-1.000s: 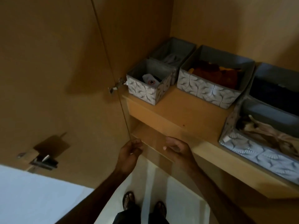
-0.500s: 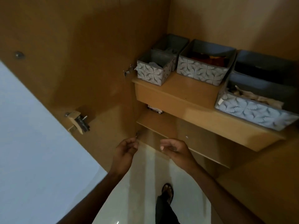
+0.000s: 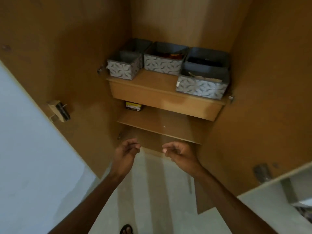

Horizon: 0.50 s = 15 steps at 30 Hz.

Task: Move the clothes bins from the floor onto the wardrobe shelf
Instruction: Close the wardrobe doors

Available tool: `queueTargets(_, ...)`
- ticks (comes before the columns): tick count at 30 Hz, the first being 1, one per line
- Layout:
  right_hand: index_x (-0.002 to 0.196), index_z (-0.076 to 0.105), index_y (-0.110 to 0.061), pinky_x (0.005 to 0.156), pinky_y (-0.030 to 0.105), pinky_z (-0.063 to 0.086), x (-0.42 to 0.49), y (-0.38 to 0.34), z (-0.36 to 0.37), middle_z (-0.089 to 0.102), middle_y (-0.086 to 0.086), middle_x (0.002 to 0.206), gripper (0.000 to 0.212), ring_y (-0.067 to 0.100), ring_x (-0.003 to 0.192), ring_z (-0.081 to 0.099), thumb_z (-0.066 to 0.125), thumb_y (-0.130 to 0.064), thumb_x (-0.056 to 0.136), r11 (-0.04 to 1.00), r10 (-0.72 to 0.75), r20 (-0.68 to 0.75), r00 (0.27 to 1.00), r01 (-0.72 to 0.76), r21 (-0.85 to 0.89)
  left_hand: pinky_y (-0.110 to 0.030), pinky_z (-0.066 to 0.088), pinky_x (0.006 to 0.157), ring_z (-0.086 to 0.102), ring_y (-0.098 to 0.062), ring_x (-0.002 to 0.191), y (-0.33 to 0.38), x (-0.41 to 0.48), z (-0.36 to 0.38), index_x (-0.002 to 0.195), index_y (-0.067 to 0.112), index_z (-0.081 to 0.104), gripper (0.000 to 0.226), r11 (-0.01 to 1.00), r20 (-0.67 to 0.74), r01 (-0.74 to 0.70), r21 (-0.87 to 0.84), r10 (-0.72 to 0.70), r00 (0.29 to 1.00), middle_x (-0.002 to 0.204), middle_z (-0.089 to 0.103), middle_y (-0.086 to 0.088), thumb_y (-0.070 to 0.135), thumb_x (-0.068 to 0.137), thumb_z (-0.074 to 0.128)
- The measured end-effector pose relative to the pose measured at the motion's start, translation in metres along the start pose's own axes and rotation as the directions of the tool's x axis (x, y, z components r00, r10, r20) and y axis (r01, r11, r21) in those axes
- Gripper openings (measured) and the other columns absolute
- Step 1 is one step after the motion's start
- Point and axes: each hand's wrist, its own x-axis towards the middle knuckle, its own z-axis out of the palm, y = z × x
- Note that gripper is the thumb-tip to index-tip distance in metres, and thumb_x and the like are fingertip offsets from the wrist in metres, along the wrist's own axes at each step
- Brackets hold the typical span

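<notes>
Five clothes bins [image 3: 162,65] on the wardrobe shelf [image 3: 152,80], all above and beyond the hands, well apart from both. All upright, grey, pale leaf pattern on the fronts.

Small front bin [image 3: 124,68] up and slightly left of the left hand [image 3: 125,155], at the shelf's front edge. Back-left bin [image 3: 139,45] just behind it. Middle bin [image 3: 168,61] up between the two hands, reddish cloth inside. Front right bin [image 3: 201,86] up and right of the right hand [image 3: 181,154], near the front edge, pale cloth inside. Back right bin [image 3: 207,55] touching behind it, dark contents.

Left hand: fingers loosely curled, gripping nothing. Right hand: likewise loosely curled, nothing held. Hands level with each other, apart, low in front of the wardrobe.

Lower shelf [image 3: 160,122] between hands and bins. Small yellow-and-black box [image 3: 133,106] at its back left, above the left hand. Left door [image 3: 67,65] swung wide beyond the left hand, right door [image 3: 270,81] beyond the right hand. Pale floor [image 3: 143,191] below both hands; sandalled foot [image 3: 126,230] beneath the left forearm.
</notes>
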Motion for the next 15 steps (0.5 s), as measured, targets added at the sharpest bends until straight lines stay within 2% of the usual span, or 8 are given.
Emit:
queueTargets(4,0.098,0.073,-0.018,0.075,0.024,0.052,-0.072,0.015,-0.065,0.074,0.003,0.094,0.014,0.009,0.083,0.066,0.069,-0.021,0.085,0.999,0.046,-0.080,0.996,-0.047,-0.009,-0.016,0.049,0.071,0.067,-0.017,0.091,0.000,-0.052,0.070,0.107,0.019,0.064,0.023,0.999,0.122,-0.035,0.020,0.032,0.992,0.100,0.072,-0.005,0.003,0.091,0.060)
queueTargets(6,0.098,0.073,-0.019,0.077,0.023,0.052,-0.109,0.021,-0.102,0.074,0.001,0.095,0.013,0.012,0.088,0.068,0.069,-0.020,0.085,0.999,0.041,-0.131,0.991,-0.042,-0.004,-0.014,0.050,0.070,0.067,-0.015,0.090,0.002,-0.078,0.107,0.104,0.025,0.064,0.024,0.998,0.182,-0.062,0.030,0.055,0.982,0.099,0.072,-0.002,0.006,0.091,0.061)
queueTargets(9,0.093,0.073,-0.022,0.073,0.022,0.052,-0.151,0.031,-0.150,0.074,0.000,0.089,0.010,0.015,0.084,0.069,0.069,-0.018,0.085,0.999,0.035,-0.237,0.971,-0.041,-0.020,-0.018,0.049,0.073,0.067,-0.013,0.091,0.011,-0.105,0.156,0.105,0.025,0.065,0.021,0.994,0.265,-0.105,0.026,0.094,0.960,0.099,0.072,-0.001,0.010,0.090,0.064)
queueTargets(13,0.092,0.074,-0.020,0.076,0.029,0.056,-0.193,0.033,-0.208,0.075,-0.001,0.087,0.009,0.016,0.082,0.071,0.069,-0.017,0.085,0.993,-0.037,-0.378,0.925,-0.008,-0.116,-0.017,0.050,0.075,0.067,-0.013,0.091,0.035,-0.130,0.221,0.104,0.021,0.066,0.019,0.985,0.369,-0.175,0.000,0.162,0.915,0.097,0.072,-0.002,0.008,0.090,0.064)
queueTargets(15,0.085,0.074,-0.020,0.074,0.033,0.056,-0.203,0.026,-0.234,0.075,0.003,0.083,0.009,0.020,0.078,0.071,0.067,-0.014,0.086,0.993,-0.068,-0.460,0.885,0.015,-0.119,-0.024,0.053,0.080,0.067,-0.015,0.092,0.050,-0.137,0.250,0.106,0.021,0.066,0.020,0.974,0.409,-0.228,-0.002,0.209,0.889,0.096,0.072,-0.002,0.008,0.091,0.063)
